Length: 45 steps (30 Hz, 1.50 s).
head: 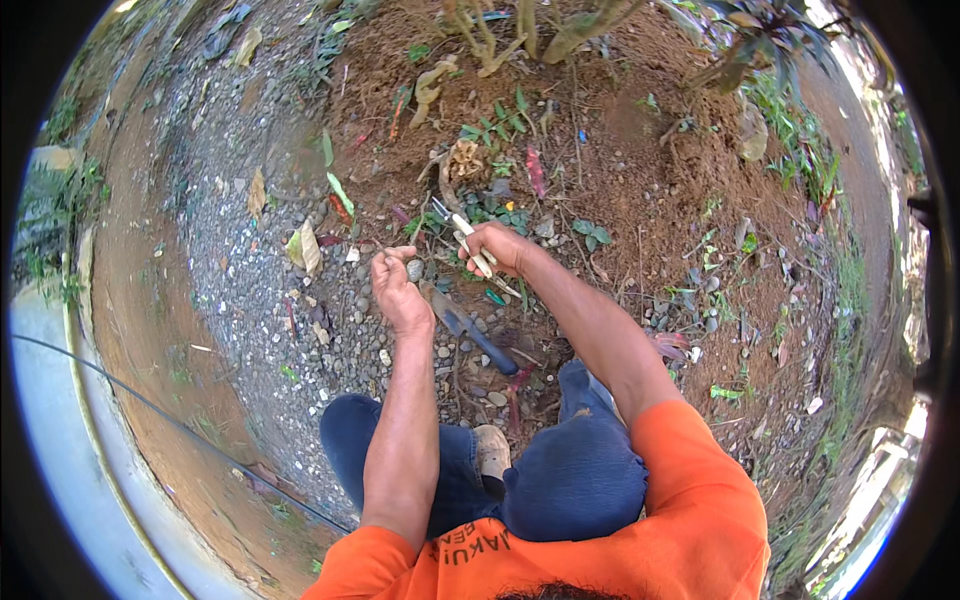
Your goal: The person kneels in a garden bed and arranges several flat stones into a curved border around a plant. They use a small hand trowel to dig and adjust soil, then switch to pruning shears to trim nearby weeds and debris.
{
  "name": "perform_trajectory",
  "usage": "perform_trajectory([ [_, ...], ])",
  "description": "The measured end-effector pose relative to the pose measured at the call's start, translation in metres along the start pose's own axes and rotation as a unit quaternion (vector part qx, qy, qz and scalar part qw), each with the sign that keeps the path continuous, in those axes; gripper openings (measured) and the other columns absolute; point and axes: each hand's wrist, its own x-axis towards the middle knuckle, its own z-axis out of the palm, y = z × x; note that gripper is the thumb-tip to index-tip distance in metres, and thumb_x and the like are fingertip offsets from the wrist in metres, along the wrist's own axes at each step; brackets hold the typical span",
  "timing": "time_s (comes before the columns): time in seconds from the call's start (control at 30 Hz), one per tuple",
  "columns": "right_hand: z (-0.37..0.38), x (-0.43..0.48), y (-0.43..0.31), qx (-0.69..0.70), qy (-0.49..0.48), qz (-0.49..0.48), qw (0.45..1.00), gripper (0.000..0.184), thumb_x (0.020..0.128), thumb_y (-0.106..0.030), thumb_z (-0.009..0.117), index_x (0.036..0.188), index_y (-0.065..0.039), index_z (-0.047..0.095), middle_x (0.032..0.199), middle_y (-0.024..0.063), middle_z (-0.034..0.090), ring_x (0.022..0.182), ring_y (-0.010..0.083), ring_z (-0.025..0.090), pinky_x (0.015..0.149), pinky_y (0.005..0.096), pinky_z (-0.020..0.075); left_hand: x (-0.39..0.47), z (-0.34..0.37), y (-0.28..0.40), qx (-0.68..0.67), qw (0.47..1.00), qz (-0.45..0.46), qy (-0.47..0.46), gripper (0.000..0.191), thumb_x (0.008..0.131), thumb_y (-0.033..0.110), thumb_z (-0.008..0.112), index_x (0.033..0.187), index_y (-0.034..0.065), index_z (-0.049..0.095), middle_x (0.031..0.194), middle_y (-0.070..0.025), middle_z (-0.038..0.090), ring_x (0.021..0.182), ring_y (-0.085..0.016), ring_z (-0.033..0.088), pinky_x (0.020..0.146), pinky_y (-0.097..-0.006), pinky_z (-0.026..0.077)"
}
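My right hand (495, 249) grips a pair of pruning shears (463, 225) by its cream handles. The narrow metal blades point up and to the left, over small green leaves and a dry root stump (459, 166). To the left, my left hand (400, 289) is raised over the gravel with its fingers curled and the index finger reaching toward the shears. Whether something thin is pinched in it cannot be made out. Between my hands and knees lies a hand trowel (489, 346), its dark handle toward me and its soiled blade partly behind my left hand.
Shrub stems (529, 34) rise from brown soil ahead. Grey gravel (247, 187) spreads to the left, with dry leaves (306, 247) on it. A black cable (187, 431) and a pale pipe (86, 405) run along a concrete slab (45, 420). Weeds (810, 157) grow at right.
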Motion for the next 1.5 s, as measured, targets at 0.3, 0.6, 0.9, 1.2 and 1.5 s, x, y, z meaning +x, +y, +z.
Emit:
perform_trajectory([
  [0.3, 0.001, 0.028, -0.008, -0.063, 0.004, -0.018, 0.998, 0.023, 0.069, -0.006, 0.053, 0.086, 0.007, 0.062, 0.071, 0.0142, 0.062, 0.054, 0.0213, 0.060, 0.048, 0.0353, 0.0531, -0.004, -0.004, -0.007, -0.070, 0.997, -0.029, -0.024, 0.009, 0.104, 0.017, 0.049, 0.102, 0.0092, 0.054, 0.102, -0.0051, 0.060, 0.109, -0.018, 0.055, 0.104, -0.0365, 0.038],
  [0.6, -0.004, 0.028, -0.014, -0.003, -0.032, 0.002, 0.999, 0.029, 0.070, -0.006, 0.055, 0.092, 0.010, 0.061, 0.076, 0.0163, 0.063, 0.056, 0.0205, 0.062, 0.048, 0.0348, 0.0532, 0.007, -0.010, 0.002, -0.094, 0.994, -0.061, 0.009, 0.011, 0.104, 0.017, 0.049, 0.099, 0.0072, 0.053, 0.097, -0.0056, 0.057, 0.104, -0.018, 0.056, 0.095, -0.0350, 0.046],
  [0.9, 0.016, 0.034, -0.034, -0.006, 0.065, 0.014, 0.998, 0.031, 0.073, -0.009, 0.062, 0.097, 0.011, 0.060, 0.081, 0.0173, 0.063, 0.058, 0.0222, 0.063, 0.047, 0.0339, 0.0518, 0.019, -0.013, 0.012, -0.113, 0.991, -0.068, 0.009, 0.010, 0.104, 0.015, 0.046, 0.100, 0.0076, 0.052, 0.097, -0.0068, 0.059, 0.108, -0.023, 0.057, 0.097, -0.0407, 0.046],
  [1.2, 0.022, 0.022, -0.028, -0.189, 0.114, -0.040, 0.975, 0.018, 0.075, -0.013, 0.066, 0.078, 0.005, 0.066, 0.072, 0.0106, 0.066, 0.052, 0.0170, 0.059, 0.046, 0.0317, 0.0469, 0.028, -0.036, 0.008, -0.060, 0.997, -0.029, 0.044, 0.009, 0.103, 0.014, 0.047, 0.096, 0.0085, 0.050, 0.085, -0.0052, 0.055, 0.085, -0.022, 0.064, 0.093, -0.0472, 0.053],
  [1.5, -0.020, -0.060, 0.014, -0.302, 0.050, -0.070, 0.949, 0.023, 0.076, -0.010, 0.059, 0.092, 0.001, 0.071, 0.075, 0.0107, 0.069, 0.064, 0.0170, 0.065, 0.058, 0.0326, 0.0487, 0.096, -0.123, 0.048, 0.726, 0.679, 0.021, 0.106, 0.049, 0.093, 0.020, 0.059, 0.138, 0.0033, 0.050, 0.138, -0.0236, 0.051, 0.125, -0.038, 0.052, 0.107, -0.0487, 0.040],
])
